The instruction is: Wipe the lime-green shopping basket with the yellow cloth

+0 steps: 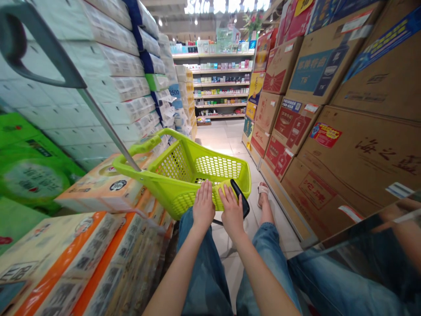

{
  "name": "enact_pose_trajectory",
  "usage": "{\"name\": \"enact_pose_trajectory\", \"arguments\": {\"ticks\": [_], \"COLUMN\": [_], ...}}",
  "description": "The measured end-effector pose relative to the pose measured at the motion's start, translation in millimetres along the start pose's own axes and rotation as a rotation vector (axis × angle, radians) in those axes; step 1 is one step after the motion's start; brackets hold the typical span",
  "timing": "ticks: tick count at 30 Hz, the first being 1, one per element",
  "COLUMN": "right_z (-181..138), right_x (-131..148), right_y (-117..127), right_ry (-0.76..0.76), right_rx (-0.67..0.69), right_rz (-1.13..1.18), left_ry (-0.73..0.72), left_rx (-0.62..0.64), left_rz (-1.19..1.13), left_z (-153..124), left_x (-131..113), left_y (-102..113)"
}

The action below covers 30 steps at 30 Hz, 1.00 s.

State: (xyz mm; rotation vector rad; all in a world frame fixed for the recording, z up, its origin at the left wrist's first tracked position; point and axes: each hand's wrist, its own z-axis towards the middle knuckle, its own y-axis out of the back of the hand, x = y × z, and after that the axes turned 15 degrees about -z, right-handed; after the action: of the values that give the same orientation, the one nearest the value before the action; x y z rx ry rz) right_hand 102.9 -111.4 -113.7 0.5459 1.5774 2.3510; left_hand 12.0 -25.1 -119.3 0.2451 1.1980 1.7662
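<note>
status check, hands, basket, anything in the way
Left hand and right hand, fingers extended, at near side of green basket. Wrapped packs close on left, cartons right.

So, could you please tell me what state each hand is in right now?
Left hand: open, fingers straight at the green basket, no grasp visible.
Right hand: open, fingers spread over the yellow-and-black piece, no grasp visible.

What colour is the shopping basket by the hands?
The shopping basket is bright yellow-green, seen best in the head view.
</note>
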Motion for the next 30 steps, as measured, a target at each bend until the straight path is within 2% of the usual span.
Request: {"name": "enact_pose_trajectory", "arguments": {"ticks": [7, 10, 12, 15, 19, 22, 25, 30], "right_z": [-18.0, -20.6, -19.7, -12.4, 5.0, 14.1, 13.5, 0.5], "right_x": [-52.7, -63.6, -60.8, -41.1, -2.2, 16.6, 17.0, -11.4], "right_y": [2.1, 1.3, 0.2, 0.2, 3.1, 5.1, 6.4, 8.2], "right_ry": [-0.133, -0.177, -0.212, -0.229, -0.099, -0.023, 0.013, 0.0], "right_rx": [0.006, -0.008, -0.012, -0.001, 0.043, 0.048, 0.037, 0.035], "right_rz": [-0.039, -0.016, 0.002, -0.014, -0.032, -0.004, 0.016, -0.002], "left_ry": [0.0, -0.001, -0.004, -0.005, 0.007, 0.028, 0.025, -0.004], "left_rx": [0.005, -0.003, -0.013, -0.016, -0.005, 0.019, 0.031, 0.001], "left_rz": [0.006, -0.002, -0.011, -0.02, -0.007, 0.025, 0.03, -0.008], "left_z": [-0.9, -0.8, -0.6, -0.3, 0.4, 0.8, 0.7, -0.3], "left_x": [-0.8, -1.6, -1.9, -2.0, -1.2, -0.3, 0.4, -0.7], "left_y": [0.0, 0.0, 0.0, -0.3, -0.9, -0.9, -0.3, 0.8]}}
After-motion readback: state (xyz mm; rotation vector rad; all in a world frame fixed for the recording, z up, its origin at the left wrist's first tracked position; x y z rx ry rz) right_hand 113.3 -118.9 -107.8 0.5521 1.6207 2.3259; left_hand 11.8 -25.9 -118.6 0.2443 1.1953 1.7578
